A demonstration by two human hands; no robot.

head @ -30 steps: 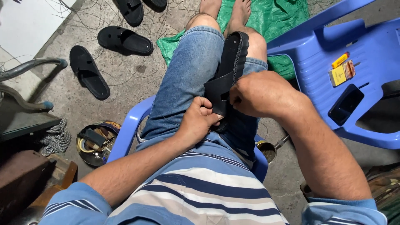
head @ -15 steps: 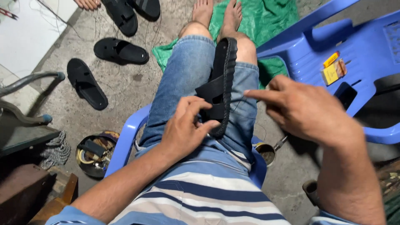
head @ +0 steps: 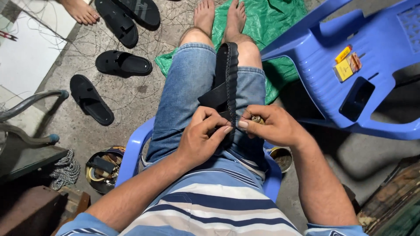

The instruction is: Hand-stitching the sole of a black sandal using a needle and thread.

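Grip: my left hand (head: 202,139) pinches black rubber sandal (head: 225,89) edge | my right hand (head: 272,126), at 3 o'clock, closed on small brass tool (head: 257,119).

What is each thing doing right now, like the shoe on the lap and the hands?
black sandal: on edge along the lap, held at its near end.
left hand: pinching the sandal's edge.
right hand: pinching the edge, a small brass tool in its grip.
blue chair: beside the lap, yellow packets lying on its seat.
three loose sandals: flat on the floor.
green sheet: spread underfoot.
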